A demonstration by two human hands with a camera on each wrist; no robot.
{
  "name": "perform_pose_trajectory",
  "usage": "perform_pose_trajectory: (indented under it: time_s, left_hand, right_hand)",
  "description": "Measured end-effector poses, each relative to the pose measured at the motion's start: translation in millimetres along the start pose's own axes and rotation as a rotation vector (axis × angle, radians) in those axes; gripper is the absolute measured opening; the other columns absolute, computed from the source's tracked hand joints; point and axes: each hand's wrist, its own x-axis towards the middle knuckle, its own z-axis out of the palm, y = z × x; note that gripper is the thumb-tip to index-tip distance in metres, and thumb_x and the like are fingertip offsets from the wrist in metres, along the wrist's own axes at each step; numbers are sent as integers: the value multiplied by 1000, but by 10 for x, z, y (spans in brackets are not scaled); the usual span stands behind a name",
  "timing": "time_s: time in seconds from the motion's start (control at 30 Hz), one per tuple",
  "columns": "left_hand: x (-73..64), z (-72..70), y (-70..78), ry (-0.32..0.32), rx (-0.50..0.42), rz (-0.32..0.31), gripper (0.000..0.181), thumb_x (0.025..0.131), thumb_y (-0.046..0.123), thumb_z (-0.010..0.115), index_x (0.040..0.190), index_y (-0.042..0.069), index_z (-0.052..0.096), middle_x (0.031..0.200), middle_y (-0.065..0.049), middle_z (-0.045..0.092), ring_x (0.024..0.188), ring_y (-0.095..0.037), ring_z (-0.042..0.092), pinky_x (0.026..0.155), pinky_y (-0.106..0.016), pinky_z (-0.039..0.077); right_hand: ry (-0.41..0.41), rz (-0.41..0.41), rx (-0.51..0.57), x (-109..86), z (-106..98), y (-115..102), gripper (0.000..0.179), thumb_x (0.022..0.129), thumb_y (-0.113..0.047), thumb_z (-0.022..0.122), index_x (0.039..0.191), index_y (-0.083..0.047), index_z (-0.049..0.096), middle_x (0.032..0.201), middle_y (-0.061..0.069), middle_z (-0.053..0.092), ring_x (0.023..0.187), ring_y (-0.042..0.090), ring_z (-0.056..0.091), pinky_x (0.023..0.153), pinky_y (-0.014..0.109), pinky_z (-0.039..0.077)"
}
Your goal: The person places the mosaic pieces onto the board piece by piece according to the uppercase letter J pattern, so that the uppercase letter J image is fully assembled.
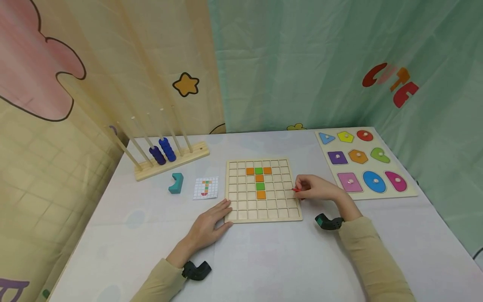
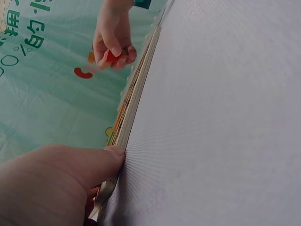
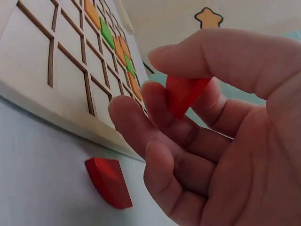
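Note:
A wooden grid board [image 1: 241, 205] lies on the table with orange tiles [image 1: 259, 178] and green tiles [image 1: 260, 186] set in a T shape. My left hand [image 1: 205, 228] rests at its near left corner, fingers nearly straight along the left side, thumb [image 2: 106, 162] against the near edge. Beside the board's right edge, my right hand [image 1: 318, 187] pinches a small red curved-edge tile [image 3: 183, 94] between thumb and fingers. Below that hand, a second red curved-edge tile [image 3: 110, 183] lies on the table by the board.
Left of the board is a pattern card [image 1: 198, 194], with a teal notched block [image 1: 175, 183] beyond it. A wooden peg rack [image 1: 177, 161] with blue beads stands at the back left. On the right lies a shape puzzle board [image 1: 360, 177] with knobbed pieces.

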Motion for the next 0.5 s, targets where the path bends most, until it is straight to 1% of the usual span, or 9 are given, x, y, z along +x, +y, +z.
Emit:
perform_pose_trajectory:
  time_s: [0.07,0.17,0.27,0.37,0.5]
  left_hand:
    - [0,1,-1,-1,1,0,44,88,24,67,125,0,59,139,-10,48,132,-18,38,104,-38,38]
    - [-2,2,-1,-4,2,-3,45,88,24,66,125,0,59,139,-10,47,132,-18,38,105,-38,37]
    - [-3,1,0,-7,1,-5,45,88,25,66,125,0,59,139,-10,47,133,-18,38,105,-38,37]
    - [-3,0,1,-8,-1,-6,45,89,25,66,125,0,59,139,-10,47,133,-18,38,105,-38,37]
    - [-5,-1,0,-11,0,-8,45,89,25,66,125,-1,58,140,-10,47,133,-18,38,105,-38,37]
  right_hand:
    - [-1,-9,-10,48,25,-20,25,83,-14,70,79,-7,46,73,3,51,64,18,51,53,25,40]
    - [-10,-7,-24,116,70,-91,26,81,-17,73,79,-8,49,72,3,49,62,17,49,51,25,40]
    - [-22,-6,-33,178,126,-175,25,79,-19,76,81,-8,53,72,2,51,63,18,48,50,26,40]
    - [-27,-20,-37,244,190,-235,23,78,-22,76,83,-8,58,75,1,56,68,18,51,56,27,44]
    - [-34,-59,-32,327,276,-272,19,81,-21,74,82,-9,61,79,0,62,71,16,55,66,27,47]
